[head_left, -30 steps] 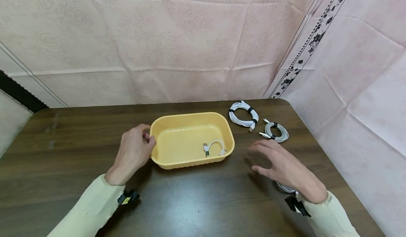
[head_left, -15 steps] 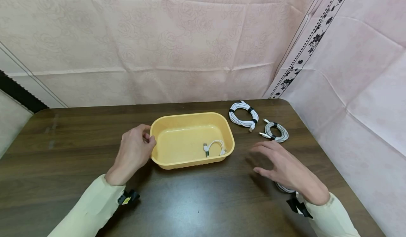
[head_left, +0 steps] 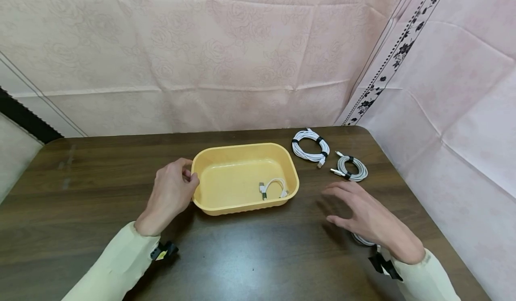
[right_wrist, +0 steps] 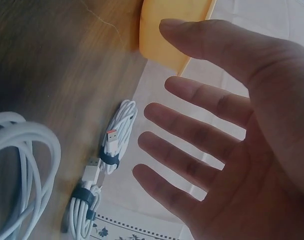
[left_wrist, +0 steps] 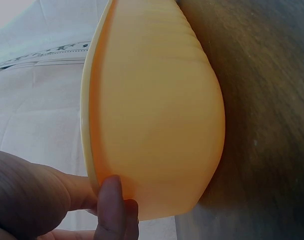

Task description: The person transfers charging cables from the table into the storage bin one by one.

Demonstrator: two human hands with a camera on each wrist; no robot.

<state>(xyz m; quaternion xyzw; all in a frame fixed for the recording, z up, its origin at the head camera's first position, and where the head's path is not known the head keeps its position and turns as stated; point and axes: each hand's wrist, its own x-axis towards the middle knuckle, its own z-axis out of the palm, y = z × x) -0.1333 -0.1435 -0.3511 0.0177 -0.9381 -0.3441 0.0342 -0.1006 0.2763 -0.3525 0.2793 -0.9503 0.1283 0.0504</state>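
My left hand (head_left: 171,193) pinches the left rim of a yellow plastic basket (head_left: 225,209); in the left wrist view the thumb and fingers (left_wrist: 111,205) grip its edge. Inside the basket, at the front right, lies a short white USB cable (head_left: 278,182). Over the table, right of the basket, hovers my right hand (head_left: 364,211) with its fingers spread and nothing in them. Beneath its wrist a coiled white cable (head_left: 363,239) is mostly hidden; the right wrist view shows its loops (right_wrist: 39,150) up close.
Behind the right hand lie a larger coiled white cable (head_left: 310,157) and a smaller grey-white coil (head_left: 359,173), both bound with black straps. The brown table (head_left: 225,256) meets a pale patterned cloth (head_left: 242,68) at the back and right.
My right hand has drifted slightly to the right and toward me, still empty. The left hand keeps its hold on the basket rim, and the cables stay put.
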